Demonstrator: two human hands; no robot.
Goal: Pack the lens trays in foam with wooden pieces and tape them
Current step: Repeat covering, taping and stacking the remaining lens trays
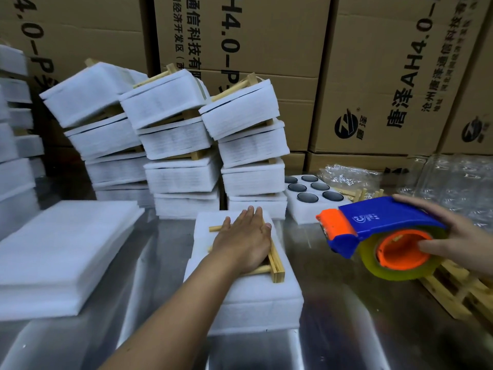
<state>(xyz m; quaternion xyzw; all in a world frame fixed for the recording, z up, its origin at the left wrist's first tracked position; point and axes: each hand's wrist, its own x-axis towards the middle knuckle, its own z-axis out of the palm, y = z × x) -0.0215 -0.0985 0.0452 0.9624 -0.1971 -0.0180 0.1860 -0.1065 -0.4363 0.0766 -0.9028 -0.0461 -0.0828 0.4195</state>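
A white foam pack [248,297] lies on the metal table [346,329] in front of me. A frame of wooden pieces [276,265] rests on top of it. My left hand [244,241] presses flat on the wooden frame, fingers straight. My right hand [458,236] grips a blue and orange tape dispenser [373,225] with a roll of clear tape, held in the air to the right of the pack. An open foam lens tray [306,209] with several dark lenses sits behind.
Stacks of packed foam bundles [181,145] with wooden frames lean at the back centre. Flat foam sheets [61,252] lie at left. Loose wooden frames [453,287] sit at right, plastic bags [352,174] behind them. Cardboard boxes [373,62] wall the back.
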